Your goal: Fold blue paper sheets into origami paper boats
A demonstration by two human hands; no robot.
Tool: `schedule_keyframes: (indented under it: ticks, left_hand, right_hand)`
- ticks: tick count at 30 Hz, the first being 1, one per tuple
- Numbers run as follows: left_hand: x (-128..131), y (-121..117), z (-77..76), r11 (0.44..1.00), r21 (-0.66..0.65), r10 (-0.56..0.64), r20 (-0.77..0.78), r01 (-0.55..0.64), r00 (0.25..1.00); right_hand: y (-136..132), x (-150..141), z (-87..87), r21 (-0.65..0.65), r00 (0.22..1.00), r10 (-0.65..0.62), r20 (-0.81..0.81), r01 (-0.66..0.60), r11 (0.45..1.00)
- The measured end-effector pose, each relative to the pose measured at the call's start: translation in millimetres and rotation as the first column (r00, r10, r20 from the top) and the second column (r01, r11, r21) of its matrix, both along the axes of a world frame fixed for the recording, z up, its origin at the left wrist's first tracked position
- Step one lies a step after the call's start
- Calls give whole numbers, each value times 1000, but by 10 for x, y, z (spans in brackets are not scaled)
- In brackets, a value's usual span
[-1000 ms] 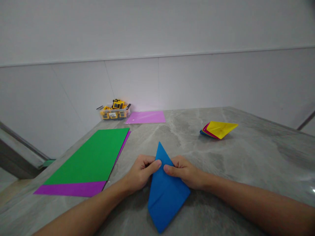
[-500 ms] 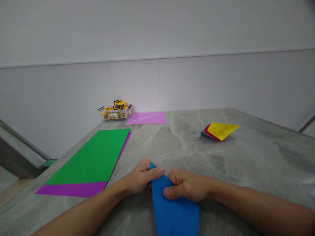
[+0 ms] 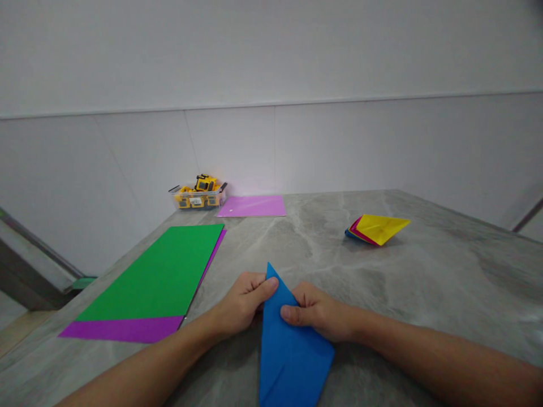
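Note:
A folded sheet of blue paper (image 3: pixel 292 362) is held above the table at the bottom centre, its pointed tip facing away from me. My left hand (image 3: pixel 246 299) pinches its left edge near the tip, thumb on top. My right hand (image 3: pixel 318 314) grips the right slanting edge a little lower, also with the thumb on top. Fingers of both hands are partly hidden behind the paper. A crease or slit runs across its lower part, and its near end is cut off by the frame.
Left on the grey marbled table (image 3: pixel 322 254) lie green paper (image 3: pixel 156 271) and purple paper (image 3: pixel 123 329) beneath it. Toward the wall are a clear box of yellow toy vehicles (image 3: pixel 197 195) and a pink sheet (image 3: pixel 254 206). A yellow, pink and blue folded paper piece (image 3: pixel 379 229) lies right.
The blue paper has moved slightly away from me and tilted, so more of its tip shows. My left thumb has shifted a little left, and my right hand has risen slightly in view.

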State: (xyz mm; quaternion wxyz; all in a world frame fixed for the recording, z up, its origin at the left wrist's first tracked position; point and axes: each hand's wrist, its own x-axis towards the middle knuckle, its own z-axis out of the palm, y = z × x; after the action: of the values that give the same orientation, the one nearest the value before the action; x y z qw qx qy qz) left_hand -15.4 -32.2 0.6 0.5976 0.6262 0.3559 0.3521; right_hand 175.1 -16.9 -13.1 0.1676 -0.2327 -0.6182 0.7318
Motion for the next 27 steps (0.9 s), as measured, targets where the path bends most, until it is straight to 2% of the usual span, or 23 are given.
schedule_keyframes:
  ticks: [4,7,9,15,21,23,27]
  left_hand:
    - [7,-14,8,982,185,74,-145,-47,987]
    - [37,-31,-10,931,342,214,-232,-126,949]
    - [72,-38,-29,897,392,308,-221,-205,925]
    - [132,-21,-20,867,335,429,-127,-368,894]
    - [106,16,4,761,317,617,-83,-566,782]
    - [97,21,1,771,272,611,-65,-576,789]
    - [85,23,18,825,157,549,8,-544,836]
  right_hand:
    - [-21,11,21,214,995,-46,85,27,976]
    - [-43,-5,63,342,987,-65,146,11,940]
    - [-57,-27,87,399,984,-69,166,-4,917]
    - [-89,-89,106,448,976,-101,195,3,894]
    - [-104,-106,96,363,945,-103,311,-18,932]
    - [-104,-104,101,403,953,-68,294,-60,913]
    - [-110,-91,132,538,955,-42,294,-129,833]
